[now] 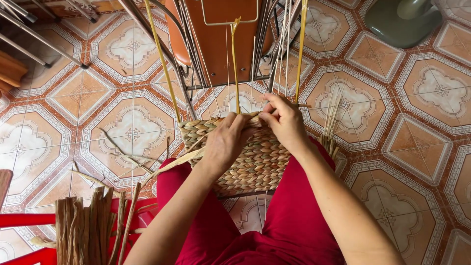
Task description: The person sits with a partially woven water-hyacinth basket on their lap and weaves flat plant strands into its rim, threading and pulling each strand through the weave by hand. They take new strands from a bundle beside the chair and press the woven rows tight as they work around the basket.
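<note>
A partly woven basket of tan plaited straw rests on my knees, which are in red trousers. Tall yellow-green upright strands rise from its top edge. My left hand lies on the weave near the rim, fingers pressed on the top row. My right hand pinches a straw strand at the rim just beside the left hand's fingertips. A loose flat strand trails out to the left from under my left hand.
A bundle of dried straw strips stands at the lower left over a red stool. An orange chair with metal legs is straight ahead. A green plastic stool sits top right. Patterned floor tiles surround everything.
</note>
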